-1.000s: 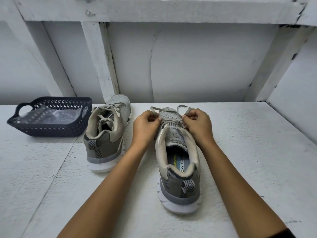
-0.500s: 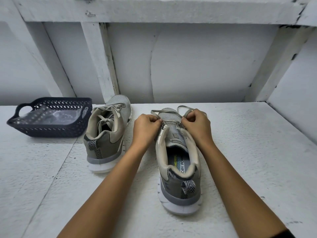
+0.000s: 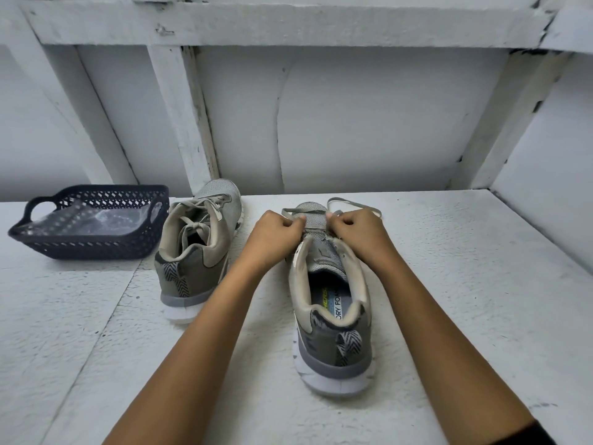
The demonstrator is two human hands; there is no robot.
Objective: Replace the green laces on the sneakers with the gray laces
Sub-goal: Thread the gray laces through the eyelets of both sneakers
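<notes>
The left hand point(image 3: 272, 234) and the right hand point(image 3: 356, 231) each pinch the gray lace point(image 3: 359, 206). It runs over the sneaker point(image 3: 330, 316) between them

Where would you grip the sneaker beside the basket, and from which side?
The sneaker stands upright, heel toward the person, so probably grip its heel collar from the near side, fingers inside the opening; the basket sits close beside it.

Mesh-cloth sneaker point(image 3: 324, 284) with flat woven lace point(image 3: 349, 203), perforated plastic basket point(image 3: 96, 248), rough white-painted surface point(image 3: 465, 268).
</notes>
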